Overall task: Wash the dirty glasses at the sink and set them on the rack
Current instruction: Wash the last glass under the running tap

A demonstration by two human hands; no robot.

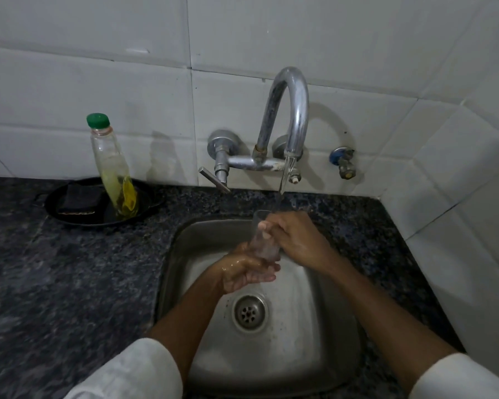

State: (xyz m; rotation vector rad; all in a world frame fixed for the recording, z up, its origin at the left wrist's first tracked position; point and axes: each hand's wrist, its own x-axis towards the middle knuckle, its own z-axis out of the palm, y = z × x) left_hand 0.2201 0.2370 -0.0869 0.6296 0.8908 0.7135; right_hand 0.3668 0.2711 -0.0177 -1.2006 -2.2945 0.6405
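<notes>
A clear drinking glass is held upright over the steel sink, under the running stream from the curved chrome tap. My left hand cups the glass's base from below and is wet. My right hand grips the glass near its rim, with the fingers partly inside it. The water falls into the glass's mouth. No rack and no other glasses are in view.
A round black tray on the dark granite counter at the back left holds a dark scrub pad and a green-capped bottle of yellow liquid. The sink drain lies below my hands. Tiled walls close the back and right.
</notes>
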